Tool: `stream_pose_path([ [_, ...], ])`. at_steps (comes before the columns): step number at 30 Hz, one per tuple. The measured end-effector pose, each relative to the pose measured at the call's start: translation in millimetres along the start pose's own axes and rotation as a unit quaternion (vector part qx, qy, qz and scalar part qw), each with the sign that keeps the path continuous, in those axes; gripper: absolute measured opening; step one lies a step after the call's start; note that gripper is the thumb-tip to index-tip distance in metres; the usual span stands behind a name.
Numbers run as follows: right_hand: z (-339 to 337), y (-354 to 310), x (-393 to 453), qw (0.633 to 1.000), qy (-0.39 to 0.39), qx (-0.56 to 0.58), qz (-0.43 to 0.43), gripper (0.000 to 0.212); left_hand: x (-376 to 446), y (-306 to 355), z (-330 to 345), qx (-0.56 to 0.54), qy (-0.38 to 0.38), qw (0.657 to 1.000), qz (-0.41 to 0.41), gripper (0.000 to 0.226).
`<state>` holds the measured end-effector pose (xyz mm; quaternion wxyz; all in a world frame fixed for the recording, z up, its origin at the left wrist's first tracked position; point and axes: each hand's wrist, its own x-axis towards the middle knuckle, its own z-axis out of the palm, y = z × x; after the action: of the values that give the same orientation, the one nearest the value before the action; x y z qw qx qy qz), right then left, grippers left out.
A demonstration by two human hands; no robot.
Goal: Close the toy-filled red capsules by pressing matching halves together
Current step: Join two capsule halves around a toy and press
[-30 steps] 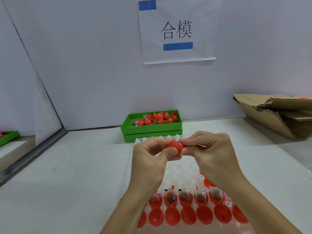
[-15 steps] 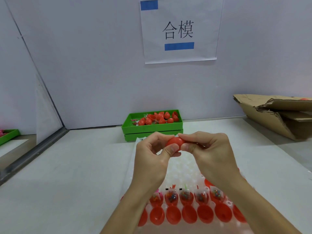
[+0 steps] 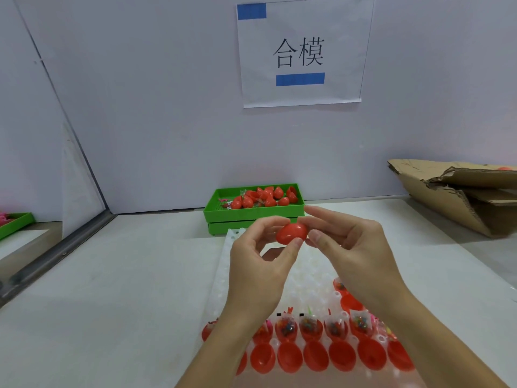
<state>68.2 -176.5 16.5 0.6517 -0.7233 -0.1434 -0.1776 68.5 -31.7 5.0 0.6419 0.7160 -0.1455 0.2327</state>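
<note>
Both hands are up in front of the chest, and between them sits a red capsule (image 3: 291, 233), held in the air above the white holder tray (image 3: 223, 275). The left hand (image 3: 258, 264) pinches it from its own side, thumb tip pressed on the underside and the index finger curled over the top. The right hand (image 3: 355, 247) meets it from the other side, thumb and fingertips curled against the capsule's end. The capsule looks like one rounded piece here; whether the seam is fully shut I cannot tell.

Below the wrists, on the counter (image 3: 112, 303), a row of filled capsule halves (image 3: 310, 329) stands in the tray, each with a small clear bag of coloured toys poking out. Nearer than that, right under the forearms, runs a row of empty red halves (image 3: 316, 357), hollow side up. A couple more red pieces (image 3: 347, 296) sit in the tray under the right wrist, partly hidden.

Beyond the fingertips, against the wall, a green bin (image 3: 253, 215) holds a heap of loose red capsule pieces. Far out past the right hand lies a flattened cardboard box (image 3: 453, 197). Above it all, a paper sign (image 3: 302, 51) with blue tape hangs on the wall. Off past the left hand, another green tray (image 3: 15, 225) peeks in at the edge.
</note>
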Motion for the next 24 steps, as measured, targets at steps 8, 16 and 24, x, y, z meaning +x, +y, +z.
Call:
stream_pose_path([
  [8,4,4,0,0.997,-0.034,-0.038,0.06,0.042,-5,-7,2,0.141,0.012,0.983,0.118,0.045],
  [16,12,11,-1,0.995,-0.061,-0.072,0.041,0.013,-11,-16,6,0.311,-0.012,0.922,0.229,0.058],
  [24,10,12,0,0.998,-0.03,0.006,0.057,0.015,-6,-6,2,0.159,-0.078,0.979,0.102,0.051],
])
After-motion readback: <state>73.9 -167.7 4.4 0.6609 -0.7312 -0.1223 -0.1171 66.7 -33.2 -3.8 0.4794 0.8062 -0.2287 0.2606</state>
